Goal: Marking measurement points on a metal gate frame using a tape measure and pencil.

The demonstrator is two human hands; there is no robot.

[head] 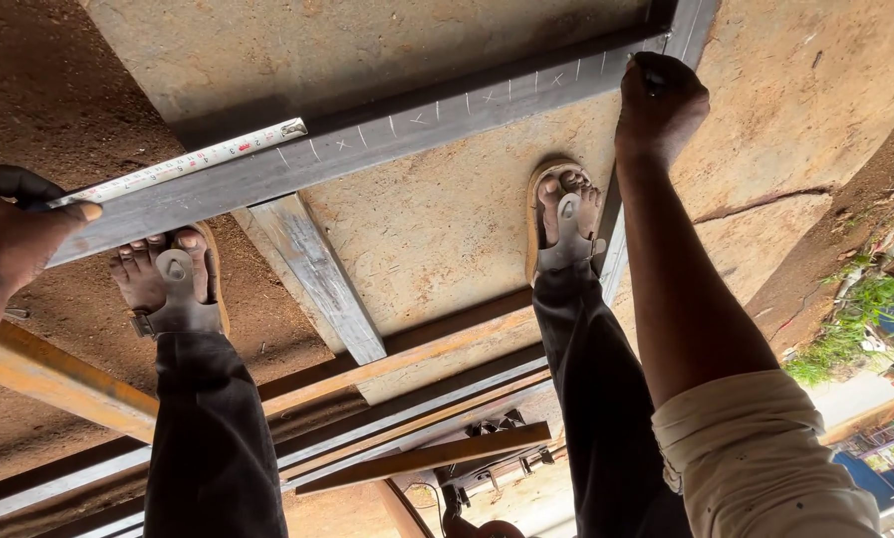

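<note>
left hand (13, 234) pinching a tape measure (183, 164) stretched along a grey steel bar (367, 139); right hand (659, 105) clenched on a marker (652, 82) at the bar's far end.

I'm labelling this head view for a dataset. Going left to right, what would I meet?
left hand → tape measure → sandalled foot → short steel bar → second sandalled foot → right hand → patch of green plants

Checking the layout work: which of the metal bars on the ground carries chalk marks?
The long grey steel bar under the tape measure; the others show none.
</note>
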